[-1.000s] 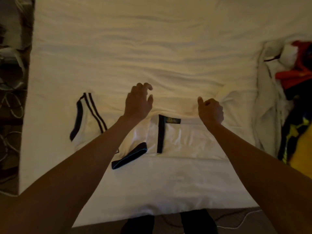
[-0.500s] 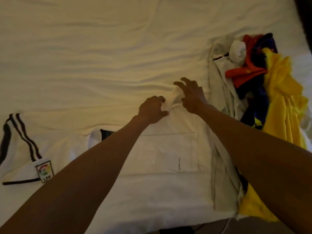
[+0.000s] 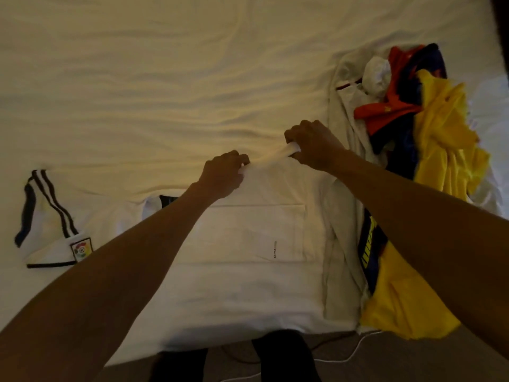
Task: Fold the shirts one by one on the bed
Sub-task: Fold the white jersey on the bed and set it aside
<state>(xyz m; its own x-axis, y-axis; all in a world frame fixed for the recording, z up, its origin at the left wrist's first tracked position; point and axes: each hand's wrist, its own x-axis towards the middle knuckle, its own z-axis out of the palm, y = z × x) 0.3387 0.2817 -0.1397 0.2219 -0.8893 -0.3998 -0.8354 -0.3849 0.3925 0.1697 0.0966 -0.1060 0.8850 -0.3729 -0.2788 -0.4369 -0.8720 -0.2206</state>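
A white shirt with black trim lies spread across the near part of the bed. Its left sleeve shows black stripes and a round badge. Both hands pinch the shirt's far edge, which is pulled taut between them. My left hand is closed on the fabric near the middle. My right hand grips the same edge slightly farther away and to the right, lifting a twisted strip off the sheet.
A heap of unfolded shirts, yellow, red, navy and white, lies on the bed's right side, reaching to the near edge. A white cable runs along the floor below the bed. Dark legs stand at the bed's near edge.
The view has swung right, bringing the shirt heap into sight. My right hand went from spread fingers to a closed grip on the shirt's far edge, and the fabric now stretches between both hands.
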